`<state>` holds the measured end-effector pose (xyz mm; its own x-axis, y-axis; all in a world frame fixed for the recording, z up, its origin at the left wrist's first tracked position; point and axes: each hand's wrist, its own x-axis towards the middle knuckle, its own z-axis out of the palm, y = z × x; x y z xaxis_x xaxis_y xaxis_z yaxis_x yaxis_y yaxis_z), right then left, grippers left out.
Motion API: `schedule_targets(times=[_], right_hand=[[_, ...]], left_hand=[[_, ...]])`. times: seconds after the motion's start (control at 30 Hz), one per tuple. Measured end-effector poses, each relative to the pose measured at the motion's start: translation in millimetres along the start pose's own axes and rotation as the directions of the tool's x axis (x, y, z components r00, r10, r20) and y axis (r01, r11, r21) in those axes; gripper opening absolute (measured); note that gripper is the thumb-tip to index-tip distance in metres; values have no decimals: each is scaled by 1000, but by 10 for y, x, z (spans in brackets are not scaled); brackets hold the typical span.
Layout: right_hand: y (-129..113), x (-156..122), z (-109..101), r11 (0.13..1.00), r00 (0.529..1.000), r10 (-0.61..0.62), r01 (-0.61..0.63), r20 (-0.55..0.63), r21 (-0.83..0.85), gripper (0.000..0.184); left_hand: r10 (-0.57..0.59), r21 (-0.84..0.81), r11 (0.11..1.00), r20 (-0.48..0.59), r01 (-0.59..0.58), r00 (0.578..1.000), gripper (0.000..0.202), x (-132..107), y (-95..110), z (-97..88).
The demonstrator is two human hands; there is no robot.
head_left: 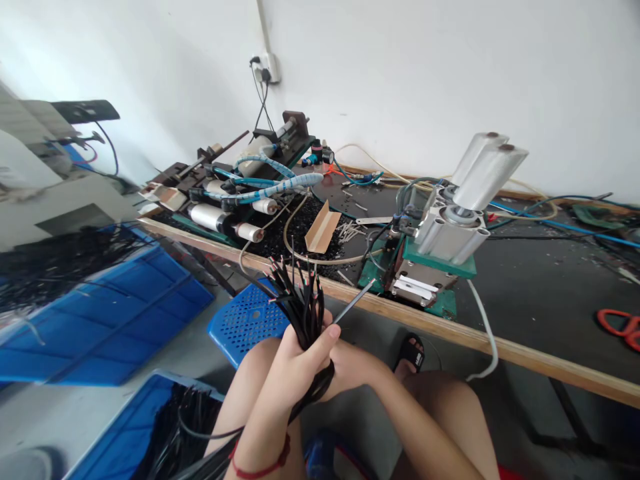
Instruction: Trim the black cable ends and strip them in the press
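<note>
My left hand (295, 360) is wrapped round a thick bundle of black cables (303, 303), whose stripped ends fan upward with coloured wires showing. My right hand (350, 363) sits just behind it, mostly hidden by the left hand and the bundle, and appears to pinch a single black cable (355, 300) that slants up toward the green-based pneumatic press (440, 247) on the bench. The bundle's tails hang down past my left wrist, which wears a red string, into a blue crate (130, 433).
A long black-topped workbench with a wooden edge (500, 347) carries a second machine with blue hoses (250, 193), cable offcuts, and red-handled scissors (620, 327). A blue perforated stool (245, 320) and a blue crate of cables (100, 300) stand at left. My bare knees are below.
</note>
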<state>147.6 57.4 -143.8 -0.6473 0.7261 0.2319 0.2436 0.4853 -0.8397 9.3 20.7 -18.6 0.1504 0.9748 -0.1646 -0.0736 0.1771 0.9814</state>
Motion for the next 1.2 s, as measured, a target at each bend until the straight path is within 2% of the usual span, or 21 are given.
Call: schedule_targets(times=[0.07, 0.13, 0.2, 0.27, 0.3, 0.33, 0.4, 0.43, 0.47, 0.53, 0.6, 0.67, 0.83, 0.87, 0.97, 1.03, 1.07, 1.13, 1.2], right_hand=[[-114, -73, -195, 998, 999, -10, 7, 53, 68, 88], [-299, -156, -406, 994, 999, 13, -16, 31, 106, 100], [-523, -230, -590, 995, 996, 33, -25, -78, 101, 97], [-734, -281, -708, 995, 958, 35, -5, -286, 105, 72], [-820, -295, -737, 992, 910, 45, 7, -413, 124, 55], [-889, -301, -746, 988, 840, 65, 20, -538, 150, 43], [-975, -292, -722, 981, 686, 116, 36, -719, 193, 41], [-997, -280, -698, 979, 626, 130, 39, -769, 198, 42], [-1011, -266, -674, 981, 585, 133, 35, -800, 188, 41], [-1028, -244, -635, 991, 544, 110, -1, -832, 131, 39], [-1052, -237, -615, 998, 538, 58, -42, -841, 42, 44], [-1095, -248, -606, 996, 552, -30, -55, -833, -72, 50], [-1241, -275, -519, 926, 634, -245, -71, -733, -371, 46], [-1254, -266, -482, 909, 638, -277, -68, -718, -412, 43], [-1215, -201, -360, 885, 587, -346, -54, -732, -462, 36], [-1146, -141, -287, 901, 556, -324, -65, -766, -428, 37], [-1112, -112, -257, 917, 555, -286, -79, -781, -391, 40], [-1059, -67, -213, 950, 580, -174, -114, -796, -291, 48], [-1036, -79, -212, 971, 630, -68, -138, -774, -198, 52]], left_hand=[[21, 12, 1000, -19, -21, 1000, 53, -13, 10, -8], [51, 24, 998, -40, -50, 998, 48, -15, 11, -14], [80, 34, 996, -57, -78, 995, 47, -11, 14, -16], [95, 49, 995, -60, -92, 994, 46, -3, 28, -19], [98, 60, 994, -52, -95, 994, 46, 1, 38, -23], [102, 77, 992, -39, -98, 994, 46, 5, 49, -28], [112, 120, 987, -17, -109, 994, 46, 13, 63, -44], [112, 130, 985, 3, -112, 994, 47, 16, 64, -52], [110, 125, 986, 28, -113, 993, 47, 18, 61, -60], [101, 93, 989, 98, -111, 990, 48, 22, 43, -73], [112, 62, 991, 146, -122, 983, 48, 28, 19, -82], [149, 53, 986, 160, -160, 976, 47, 36, 4, -87], [220, 101, 968, 101, -230, 970, 32, 68, 28, -64], [236, 118, 962, 87, -245, 968, 32, 76, 34, -58], [271, 148, 949, 74, -279, 960, 37, 111, 18, -61], [282, 164, 945, 38, -285, 959, 41, 145, -32, -88], [289, 170, 943, 9, -286, 957, 42, 164, -66, -107], [299, 176, 940, -2, -294, 954, 43, 204, -142, -152], [313, 160, 936, 39, -315, 949, 43, 240, -211, -192]])
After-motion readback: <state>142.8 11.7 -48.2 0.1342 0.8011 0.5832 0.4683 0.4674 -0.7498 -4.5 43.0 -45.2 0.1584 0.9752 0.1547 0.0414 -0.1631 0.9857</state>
